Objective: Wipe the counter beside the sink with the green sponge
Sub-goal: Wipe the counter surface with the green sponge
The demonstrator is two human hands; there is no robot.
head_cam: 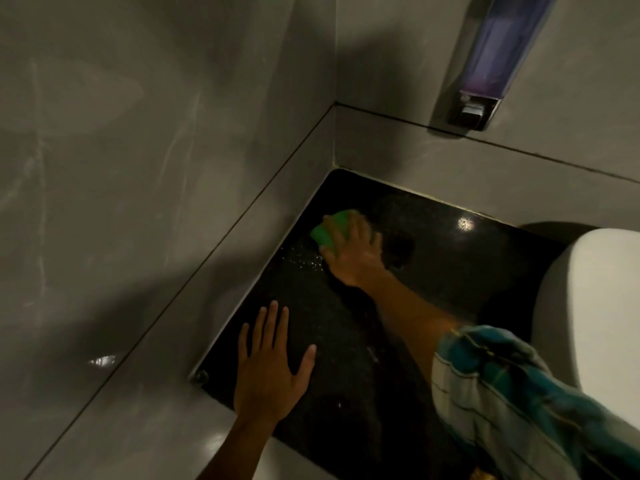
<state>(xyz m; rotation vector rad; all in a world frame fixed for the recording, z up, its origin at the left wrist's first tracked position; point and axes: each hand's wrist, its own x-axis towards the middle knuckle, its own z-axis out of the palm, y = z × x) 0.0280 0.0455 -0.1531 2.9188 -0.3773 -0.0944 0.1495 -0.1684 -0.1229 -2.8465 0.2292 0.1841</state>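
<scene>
The black speckled counter (450,265) fills the corner between two grey walls. My right hand (353,251) presses the green sponge (330,228) flat on the counter near the left wall, at the far end; only the sponge's left part shows past my fingers. Water droplets glisten on the counter just below the sponge. My left hand (272,365) lies flat on the near part of the counter, fingers spread, holding nothing. The white sink (595,306) rises at the right edge.
A soap dispenser (485,64) with purple liquid hangs on the back wall above the counter. Grey tiled walls close the counter on the left and back. A small metal fitting (201,376) sits at the counter's near left corner.
</scene>
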